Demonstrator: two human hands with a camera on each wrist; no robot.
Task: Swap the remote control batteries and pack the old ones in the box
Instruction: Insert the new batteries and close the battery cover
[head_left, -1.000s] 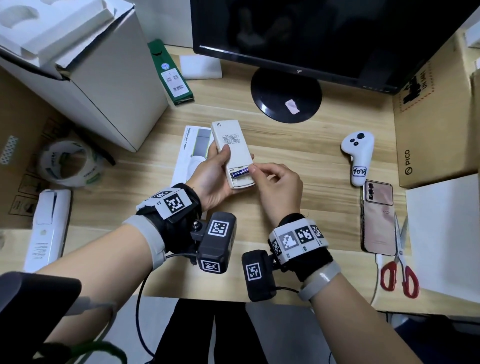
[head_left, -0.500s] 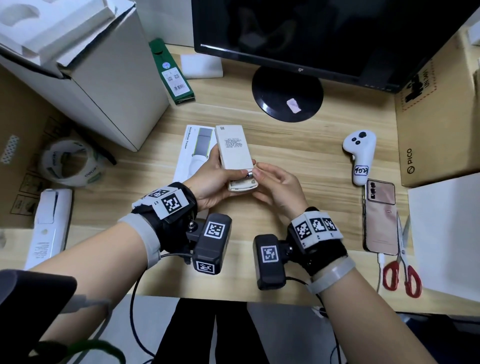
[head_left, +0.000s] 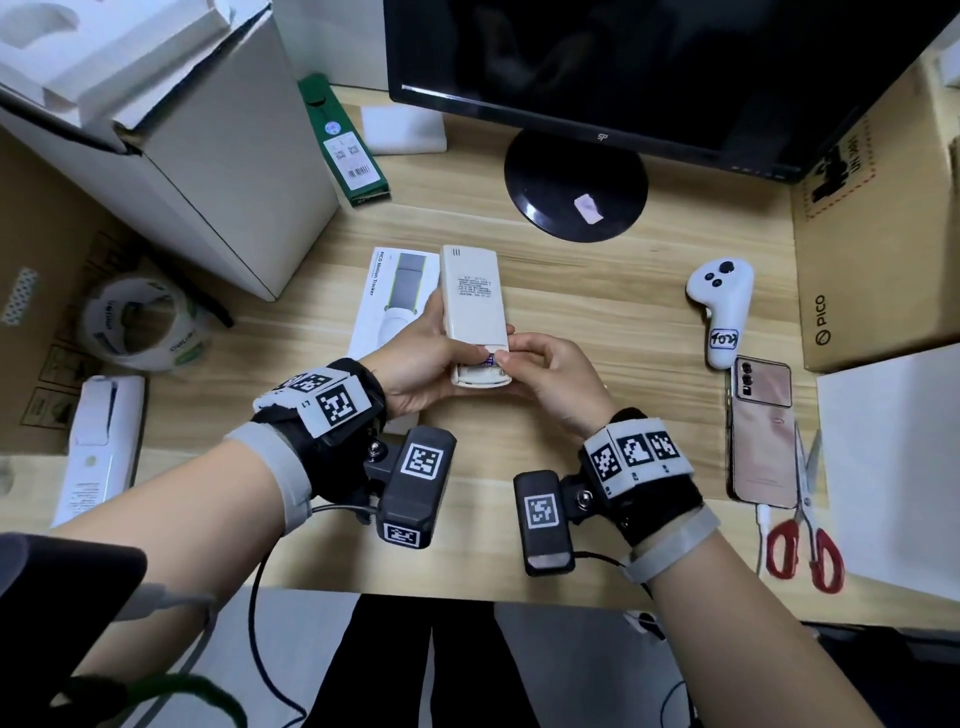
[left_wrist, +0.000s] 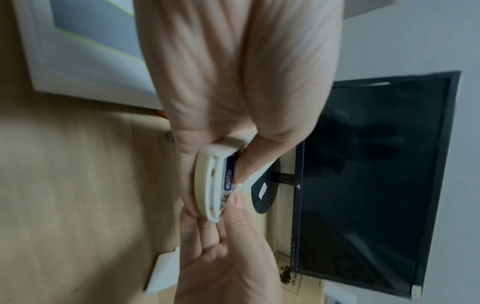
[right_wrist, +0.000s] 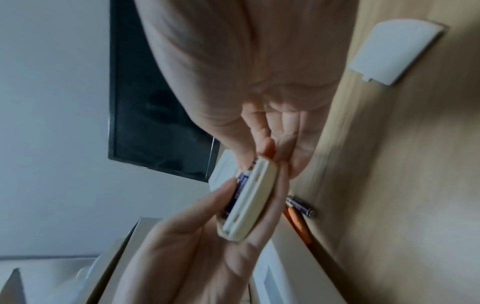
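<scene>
— So, what do we see now?
— Our left hand (head_left: 423, 364) grips the remote control (head_left: 474, 312), back up, above the desk (head_left: 597, 291).
— Changed from a moment ago?
— Our right hand (head_left: 550, 379) has closed in: thumb and fingertips now pinch the battery (left_wrist: 228, 181) in the open compartment. Another battery (right_wrist: 302, 208) lies on the desk.

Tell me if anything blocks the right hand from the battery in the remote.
Nothing visible does. The right hand already has its fingertips at the battery in the open compartment of the remote. The left hand grips the remote, thumb lying on the battery.
</scene>
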